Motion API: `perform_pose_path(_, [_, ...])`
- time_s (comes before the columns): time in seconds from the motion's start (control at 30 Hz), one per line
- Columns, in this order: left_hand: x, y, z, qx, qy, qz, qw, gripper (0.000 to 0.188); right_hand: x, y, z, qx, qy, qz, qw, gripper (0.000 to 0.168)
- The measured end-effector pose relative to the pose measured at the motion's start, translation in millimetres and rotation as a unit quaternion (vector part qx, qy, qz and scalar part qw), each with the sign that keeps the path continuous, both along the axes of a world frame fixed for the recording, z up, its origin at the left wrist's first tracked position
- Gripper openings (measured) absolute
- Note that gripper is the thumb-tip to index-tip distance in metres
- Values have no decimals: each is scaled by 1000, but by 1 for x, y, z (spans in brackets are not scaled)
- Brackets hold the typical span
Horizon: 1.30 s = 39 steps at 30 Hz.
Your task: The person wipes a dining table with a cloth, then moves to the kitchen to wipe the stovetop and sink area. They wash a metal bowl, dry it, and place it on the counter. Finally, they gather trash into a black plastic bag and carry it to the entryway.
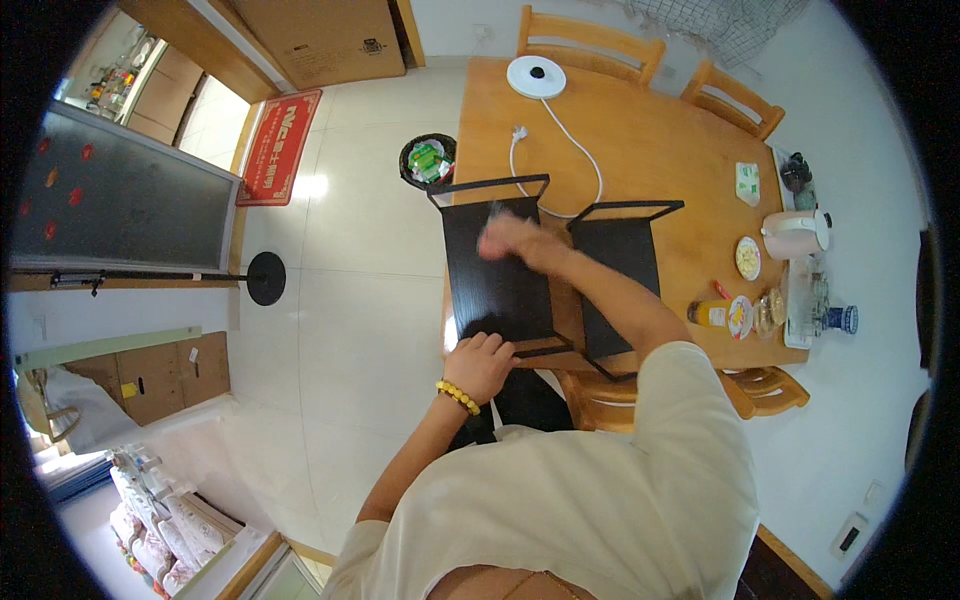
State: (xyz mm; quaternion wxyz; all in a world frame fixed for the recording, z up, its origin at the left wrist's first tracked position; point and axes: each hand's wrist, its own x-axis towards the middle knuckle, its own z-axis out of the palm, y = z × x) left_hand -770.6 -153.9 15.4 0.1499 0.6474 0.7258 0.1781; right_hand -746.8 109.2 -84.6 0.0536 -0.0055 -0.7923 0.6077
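Observation:
Two black shelf-like panels with black metal end frames lie side by side on a wooden table. My left hand (pixel 480 366), with a yellow beaded bracelet at the wrist, grips the near end of the left black shelf (pixel 499 277). Over the upper part of that same shelf is my right hand (pixel 517 240), blurred by motion; a pale smear shows at its fingers, and whether it holds something cannot be told. My right forearm crosses above the right black shelf (pixel 615 262), hiding part of it.
Beyond the shelves, a white kettle base (pixel 536 77) with its cord lies on the wooden table (pixel 652 135). At the right are a kettle (pixel 796 234), a plate of food (pixel 748 259) and a juice bottle (pixel 707 313). A waste bin (pixel 427 161) stands left of the table; wooden chairs (pixel 592 41) surround it.

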Motion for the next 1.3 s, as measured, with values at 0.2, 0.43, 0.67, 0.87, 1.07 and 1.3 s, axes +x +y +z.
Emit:
perform_pose_path(0.2, [-1,1,1,7,0,2,1000,13,20,-7,0,184,37,-136,973,19])
perform_pose_path(0.43, [0,4,3,0,-23,-3,1000,19,138,-29,65,66,-194,190,960,45])
perform_pose_path(0.67, [46,54,32,124,-112,-128,978,41,185,48,58,-12,-105,-371,923,35])
perform_pose_path(0.87, [148,100,-14,26,-133,-236,962,45,205,65,-21,360,-184,-337,851,35])
perform_pose_path(1.07, [163,103,-37,-125,-170,-250,945,22,229,20,-9,398,-151,-40,904,52])
perform_pose_path(1.3, [165,100,-40,-115,-206,-234,943,26,153,57,-11,440,-158,-223,855,46])
